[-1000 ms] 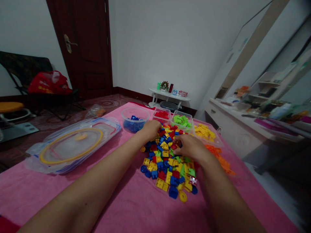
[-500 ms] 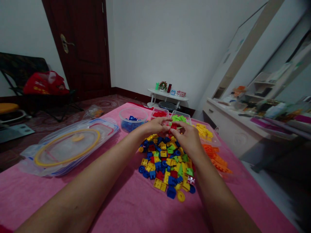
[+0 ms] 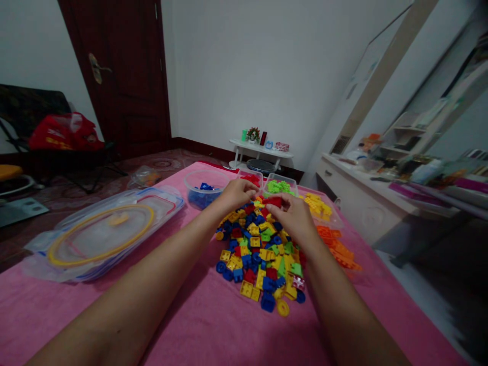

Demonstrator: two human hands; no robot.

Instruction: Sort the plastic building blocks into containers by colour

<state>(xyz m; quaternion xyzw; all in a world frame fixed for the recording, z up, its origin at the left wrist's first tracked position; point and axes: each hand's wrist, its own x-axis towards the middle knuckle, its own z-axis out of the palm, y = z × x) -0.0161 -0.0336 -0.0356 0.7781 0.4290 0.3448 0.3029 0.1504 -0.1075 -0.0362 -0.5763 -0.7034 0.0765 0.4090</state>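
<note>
My right hand [image 3: 293, 212] is closed on a red building brick [image 3: 273, 202] over the far end of a mixed pile of building bricks [image 3: 263, 254]. The pile has yellow, blue, green and red pieces, with some round wheel-like ones. My left hand [image 3: 238, 195] hovers at the pile's far left side, just in front of a small clear box of red bricks [image 3: 250, 179]. Its fingers are bent together, and whatever they may hold is hidden. A gap separates the two hands.
Beyond the pile stand a round tub of blue bricks [image 3: 204, 197], a box of green bricks [image 3: 281, 187] and a tray with yellow bricks [image 3: 318, 206]. Orange bricks [image 3: 339, 248] lie right of my right forearm. Stacked clear lids [image 3: 102, 236] cover the left of the pink cloth [image 3: 213, 315].
My hands were together around a red brick and have parted. The left has shifted left, while the right keeps the red brick, which now shows more fully. The view has shifted slightly.
</note>
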